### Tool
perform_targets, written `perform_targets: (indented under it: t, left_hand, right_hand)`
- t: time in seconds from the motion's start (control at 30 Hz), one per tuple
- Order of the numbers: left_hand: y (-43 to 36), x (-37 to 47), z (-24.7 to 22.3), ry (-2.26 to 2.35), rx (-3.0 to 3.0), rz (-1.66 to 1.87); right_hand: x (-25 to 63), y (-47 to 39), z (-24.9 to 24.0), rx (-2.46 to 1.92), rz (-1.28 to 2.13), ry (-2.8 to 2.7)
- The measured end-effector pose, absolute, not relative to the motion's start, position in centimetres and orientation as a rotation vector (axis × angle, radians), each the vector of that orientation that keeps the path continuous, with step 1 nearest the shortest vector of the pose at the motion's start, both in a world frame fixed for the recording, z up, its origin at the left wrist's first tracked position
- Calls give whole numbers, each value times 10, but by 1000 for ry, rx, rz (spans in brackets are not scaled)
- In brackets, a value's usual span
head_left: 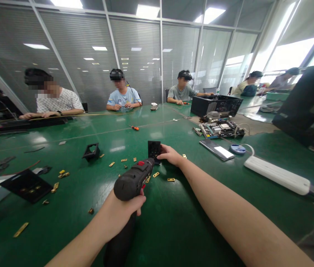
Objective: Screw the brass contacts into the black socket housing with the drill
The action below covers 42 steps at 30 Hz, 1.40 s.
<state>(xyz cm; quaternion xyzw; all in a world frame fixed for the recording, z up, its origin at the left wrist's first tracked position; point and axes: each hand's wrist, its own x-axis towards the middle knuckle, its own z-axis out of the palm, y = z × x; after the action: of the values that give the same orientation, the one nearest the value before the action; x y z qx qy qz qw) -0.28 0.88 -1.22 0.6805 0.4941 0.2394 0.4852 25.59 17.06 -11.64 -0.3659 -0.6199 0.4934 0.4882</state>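
My left hand [127,209] is wrapped round the grip of a black cordless drill [132,180] with red details. The drill points away from me, its tip at a small black square plate [154,147] that stands upright on the green table. My right hand [169,154] grips that plate by its right edge, thumb and fingers closed on it. The drill's nose hides the plate's lower part, so I cannot tell whether the bit touches a screw. Several small brass strips [170,180] lie around the plate and the drill.
Left stand a black square frame [91,152] and a tilted black plate with brass parts [26,185]. An orange screwdriver [134,128] lies further back. A circuit board [220,127], a phone [216,149], a white power strip [276,174] and a black metal case [215,105] occupy the right. Several people sit opposite.
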Motion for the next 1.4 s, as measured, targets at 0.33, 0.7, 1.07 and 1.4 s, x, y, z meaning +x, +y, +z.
perform_targets:
  t: [0.33, 0.7, 1.07, 1.4]
  left_hand:
    - [12, -4, -14, 1183, 1617, 586]
    - [10, -4, -13, 1192, 1642, 590]
    - [9, -1, -11, 1191, 1643, 623]
    - [10, -2, -13, 1172, 1674, 618]
  right_hand:
    - [259, 171, -117, -928, 1170, -1307]
    - [258, 169, -113, -968, 1148, -1407]
    - [240, 169, -119, -1151, 937, -1436]
    - [249, 170, -113, -1066, 978, -1510]
